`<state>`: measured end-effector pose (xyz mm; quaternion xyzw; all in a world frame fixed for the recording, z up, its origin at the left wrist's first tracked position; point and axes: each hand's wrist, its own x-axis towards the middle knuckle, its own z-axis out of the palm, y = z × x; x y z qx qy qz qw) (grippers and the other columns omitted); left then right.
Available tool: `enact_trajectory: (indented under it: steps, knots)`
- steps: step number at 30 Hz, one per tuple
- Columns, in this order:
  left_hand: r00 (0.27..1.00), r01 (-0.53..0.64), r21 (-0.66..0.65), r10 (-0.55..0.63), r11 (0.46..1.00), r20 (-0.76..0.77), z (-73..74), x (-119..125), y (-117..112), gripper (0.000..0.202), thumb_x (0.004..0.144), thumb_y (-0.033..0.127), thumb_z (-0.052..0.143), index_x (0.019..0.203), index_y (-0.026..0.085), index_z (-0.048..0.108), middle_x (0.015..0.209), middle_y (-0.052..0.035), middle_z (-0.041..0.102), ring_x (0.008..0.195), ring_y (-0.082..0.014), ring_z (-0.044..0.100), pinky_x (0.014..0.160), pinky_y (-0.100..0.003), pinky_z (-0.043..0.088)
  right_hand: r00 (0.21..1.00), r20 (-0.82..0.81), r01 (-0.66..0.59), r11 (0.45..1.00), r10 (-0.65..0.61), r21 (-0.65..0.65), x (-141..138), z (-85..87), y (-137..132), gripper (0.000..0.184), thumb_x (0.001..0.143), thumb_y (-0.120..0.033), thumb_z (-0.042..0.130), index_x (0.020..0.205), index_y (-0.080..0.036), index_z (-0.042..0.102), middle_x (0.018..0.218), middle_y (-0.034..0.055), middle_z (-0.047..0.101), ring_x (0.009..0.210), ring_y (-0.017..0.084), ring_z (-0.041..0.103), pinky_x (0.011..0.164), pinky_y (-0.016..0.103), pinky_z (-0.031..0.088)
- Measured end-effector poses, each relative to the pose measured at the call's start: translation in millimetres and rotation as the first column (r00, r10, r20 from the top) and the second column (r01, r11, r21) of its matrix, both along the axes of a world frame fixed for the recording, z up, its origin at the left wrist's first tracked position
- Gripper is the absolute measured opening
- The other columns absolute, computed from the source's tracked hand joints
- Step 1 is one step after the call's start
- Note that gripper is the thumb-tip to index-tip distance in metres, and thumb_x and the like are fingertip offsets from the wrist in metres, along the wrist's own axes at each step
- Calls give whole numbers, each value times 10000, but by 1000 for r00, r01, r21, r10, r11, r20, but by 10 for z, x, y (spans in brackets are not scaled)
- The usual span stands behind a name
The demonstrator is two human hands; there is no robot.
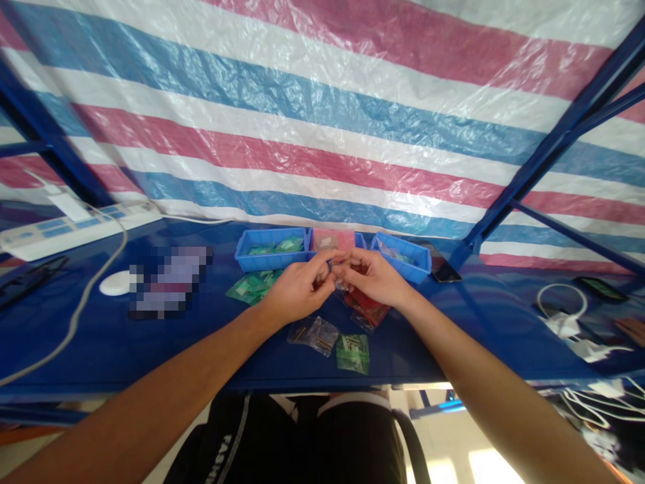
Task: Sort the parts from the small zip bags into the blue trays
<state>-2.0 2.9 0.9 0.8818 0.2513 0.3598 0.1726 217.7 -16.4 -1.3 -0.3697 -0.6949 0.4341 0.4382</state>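
Note:
My left hand (302, 286) and my right hand (370, 272) meet over the middle of the desk, fingertips together. Both are closed in a pinch around something small, mostly hidden by the fingers. Below the right hand lie red plastic bags (370, 309). Closer to me rest a clear zip bag (322, 336) with thin brass-coloured pieces and a green bag (353, 353) with metal-looking pieces. Several green bags (254, 287) are heaped beside the left hand. Behind the hands stand a left blue bin (244, 263), a partly covered middle bin (359, 240) and a right blue bin (416, 272).
A phone (446, 270) lies right of the bins. To the left are a white round object (115, 283), a cable (83, 309) and a power strip (35, 238). A coiled white cable (562, 288) sits at the right. Striped sheeting (312, 148) hangs behind the desk.

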Motion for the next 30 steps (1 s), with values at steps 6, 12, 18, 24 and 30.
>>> enact_trajectory:
  steps: [6,12,18,24,30]
  knots:
    - [1000,4,-20,-4,1000,-21,38,-1,-23,461,1051,206,519,1510,175,541,725,73,539,589,-100,521,615,-216,389,1000,7,-7,1000,6,23,20,-14,21,384,964,-537,757,1154,-206,718,953,44,762,774,186,675,731,320,558]
    - [1000,11,-28,-11,1000,-11,34,5,-25,477,1024,183,529,1500,166,546,714,73,544,582,-101,519,614,-213,389,1000,3,-18,999,18,31,26,-5,19,367,965,-526,752,1145,-207,727,1075,61,780,928,218,731,838,337,581]
    - [1000,13,-45,-14,999,-18,47,1,-34,457,1023,195,536,1478,165,563,695,78,521,574,-103,510,594,-216,372,1000,-7,-25,1000,25,19,21,-21,15,352,974,-502,752,1144,-195,728,993,48,765,832,186,698,750,301,555]
    - [999,25,-54,-27,998,-22,27,-2,-15,423,1026,209,541,1446,173,570,691,77,531,571,-104,519,585,-214,366,999,7,-32,999,32,13,26,-26,16,379,973,-521,750,1146,-184,732,966,45,761,823,187,695,750,306,557]
    - [998,28,-68,-32,997,-53,14,0,-3,432,1015,198,545,1447,176,551,669,79,548,561,-115,534,565,-218,352,998,50,-42,999,42,1,23,13,-6,388,975,-535,736,1141,-185,746,1021,62,781,868,207,713,767,315,570]
